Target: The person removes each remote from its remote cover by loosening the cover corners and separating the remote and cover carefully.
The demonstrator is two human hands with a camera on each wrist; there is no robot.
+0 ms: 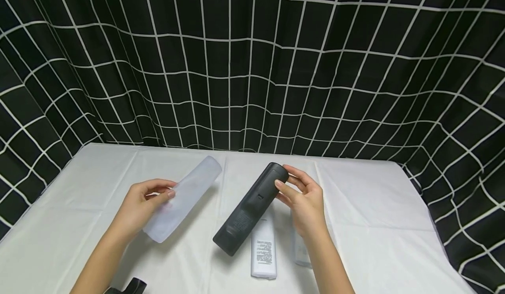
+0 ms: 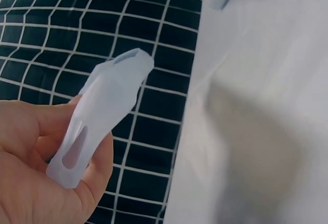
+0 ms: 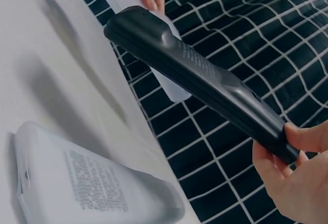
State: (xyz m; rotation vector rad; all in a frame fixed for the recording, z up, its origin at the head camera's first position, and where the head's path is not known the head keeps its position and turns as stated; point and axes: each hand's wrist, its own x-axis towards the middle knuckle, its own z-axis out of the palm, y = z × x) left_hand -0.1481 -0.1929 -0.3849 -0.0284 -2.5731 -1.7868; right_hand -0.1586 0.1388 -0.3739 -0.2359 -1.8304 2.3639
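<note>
My left hand [image 1: 144, 204] pinches a translucent whitish remote control cover [image 1: 187, 202], tilted above the table. In the left wrist view the cover [image 2: 110, 98] looks limp and hollow, with a long slot near the hand. My right hand [image 1: 305, 195] grips a black remote control [image 1: 252, 208] by its upper end, thumb on the back face. That back carries small printed text and a battery lid, and its lower end slants toward the left. The two held things are apart. The buttons of the black remote face away, out of sight.
A white remote [image 1: 264, 250] lies face down on the white tablecloth [image 1: 378, 241], below the black one. Beside it, partly behind my right forearm, is another pale item [image 1: 301, 252] with faint print. A black object [image 1: 132, 286] sits at the bottom left. A black gridded curtain [image 1: 236, 66] hangs behind.
</note>
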